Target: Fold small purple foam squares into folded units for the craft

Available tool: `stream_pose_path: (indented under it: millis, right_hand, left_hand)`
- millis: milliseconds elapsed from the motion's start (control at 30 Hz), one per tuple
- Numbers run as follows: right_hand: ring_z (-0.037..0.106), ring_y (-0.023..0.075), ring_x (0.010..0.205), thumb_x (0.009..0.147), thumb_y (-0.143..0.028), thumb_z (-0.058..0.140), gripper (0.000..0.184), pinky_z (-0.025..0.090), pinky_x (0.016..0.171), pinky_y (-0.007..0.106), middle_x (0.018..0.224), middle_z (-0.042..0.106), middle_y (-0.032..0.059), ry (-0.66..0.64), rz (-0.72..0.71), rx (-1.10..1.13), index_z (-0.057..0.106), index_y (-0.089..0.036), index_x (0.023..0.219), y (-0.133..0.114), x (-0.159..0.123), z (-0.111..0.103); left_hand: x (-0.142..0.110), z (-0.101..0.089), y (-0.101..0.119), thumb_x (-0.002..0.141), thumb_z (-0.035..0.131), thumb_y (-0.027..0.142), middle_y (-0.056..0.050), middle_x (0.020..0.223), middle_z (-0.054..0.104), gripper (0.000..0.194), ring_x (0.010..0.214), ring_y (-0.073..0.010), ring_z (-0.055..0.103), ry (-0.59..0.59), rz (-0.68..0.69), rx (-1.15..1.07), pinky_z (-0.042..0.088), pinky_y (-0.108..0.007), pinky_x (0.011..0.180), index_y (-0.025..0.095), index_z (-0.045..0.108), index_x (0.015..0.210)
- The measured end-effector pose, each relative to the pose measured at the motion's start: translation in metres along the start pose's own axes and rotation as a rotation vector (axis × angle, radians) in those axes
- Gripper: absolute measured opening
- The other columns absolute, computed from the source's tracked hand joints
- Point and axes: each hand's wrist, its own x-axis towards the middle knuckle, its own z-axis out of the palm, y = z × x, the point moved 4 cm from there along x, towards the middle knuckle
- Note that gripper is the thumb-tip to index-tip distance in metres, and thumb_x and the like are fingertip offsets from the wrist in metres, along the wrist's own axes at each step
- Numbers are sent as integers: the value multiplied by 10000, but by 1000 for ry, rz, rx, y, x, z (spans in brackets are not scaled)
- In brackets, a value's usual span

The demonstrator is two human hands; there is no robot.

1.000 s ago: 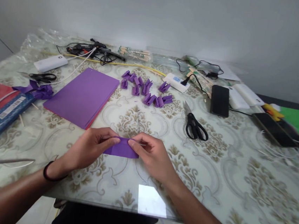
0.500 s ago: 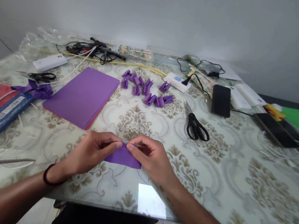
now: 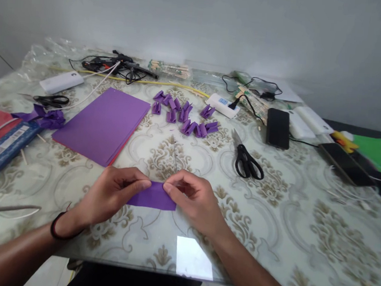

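Note:
Between my hands is a small purple paper strip point(image 3: 153, 198), held low over the near middle of the table. My left hand point(image 3: 114, 194) pinches its upper edge with thumb and forefinger. A short way along the same edge, my right hand point(image 3: 193, 201) pinches it too; the fingers behind the paper are partly hidden. Several folded purple paper pieces point(image 3: 184, 112) lie grouped beyond my hands. To their left rests a stack of purple paper sheets point(image 3: 102, 125), with red showing underneath. Black-handled scissors point(image 3: 247, 160) lie to the right, blades pointing away.
A white power strip point(image 3: 223, 105) with a black plug sits at the back. Phones point(image 3: 278, 128) and cables lie right. At left are a second pair of scissors point(image 3: 51, 100), crumpled purple paper point(image 3: 46, 118) and a blue package point(image 3: 5, 154). A glue gun point(image 3: 140, 70) lies among wires behind.
My left thumb and forefinger have slid left along the strip's upper edge, widening the gap between my two pinches. The view has shifted slightly.

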Motion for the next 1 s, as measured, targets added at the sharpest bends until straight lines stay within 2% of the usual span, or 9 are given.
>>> stream_pose_path:
  millis: [100, 267, 400, 500, 600, 700, 833, 933, 1000]
  right_hand:
    - [643, 146, 671, 906, -327, 769, 141, 531, 658, 280, 725, 680, -22, 18, 6, 10, 717, -224, 825, 2, 0, 1]
    - [659, 146, 675, 906, -293, 747, 126, 539, 651, 268, 724, 696, -18, 25, -12, -49, 712, -217, 812, 0, -1, 4]
    - [680, 155, 687, 914, -282, 721, 118, 554, 665, 273, 721, 717, -11, 34, -26, -123, 726, -216, 817, -4, -1, 1]
    - [699, 164, 722, 910, -258, 702, 101, 562, 685, 278, 763, 741, -1, -25, -12, -178, 722, -216, 820, -5, 0, -2]
    - [704, 167, 751, 911, -240, 689, 104, 558, 716, 283, 790, 748, 1, -98, -5, -206, 706, -217, 811, -6, 1, -2]
    - [695, 165, 752, 926, -259, 686, 118, 545, 722, 285, 787, 738, -1, -105, -5, -199, 697, -216, 816, -6, 0, -1]
    - [670, 157, 721, 941, -276, 676, 122, 533, 709, 285, 761, 706, -12, -53, -23, -169, 688, -216, 836, -6, 0, -1]
    - [659, 154, 722, 927, -244, 675, 93, 524, 720, 289, 765, 699, -15, -43, -51, -179, 694, -216, 840, -6, -1, 0]
    - [656, 154, 732, 908, -206, 673, 74, 517, 723, 290, 773, 701, -17, -47, -67, -201, 698, -217, 840, -5, -2, 2]
  left_hand:
    - [2, 1, -3, 1001, 685, 365, -22, 785, 792, 257, 688, -161, 667, 40, -11, -19, 499, -243, 620, 195, 820, 863]
    - [4, 10, -10, 941, 764, 376, -24, 810, 809, 193, 690, -164, 687, -23, -80, -59, 491, -225, 591, 197, 834, 924]
    - [4, 5, -8, 926, 759, 350, -16, 794, 818, 167, 682, -164, 697, 68, -65, -48, 512, -224, 607, 205, 842, 917]
    - [4, -2, -6, 902, 785, 348, 6, 744, 799, 142, 647, -151, 676, 136, -47, -15, 491, -214, 577, 219, 837, 877]
    - [4, -4, -8, 901, 792, 340, 17, 748, 794, 127, 668, -150, 681, 154, -24, 25, 499, -216, 598, 227, 831, 858]
    - [4, -2, -11, 910, 787, 331, 19, 788, 800, 107, 720, -153, 703, 176, -17, -7, 521, -218, 644, 233, 823, 889]
    - [5, 6, -13, 914, 789, 327, 18, 788, 783, 107, 679, -143, 691, 61, -58, -122, 506, -213, 594, 221, 783, 899]
    - [4, 13, -11, 944, 766, 326, 0, 881, 818, 103, 770, -161, 741, -71, -73, -144, 555, -225, 667, 228, 800, 946]
    - [3, 14, -8, 987, 716, 317, -8, 922, 834, 137, 832, -169, 762, -97, -52, -94, 574, -234, 731, 238, 825, 966]
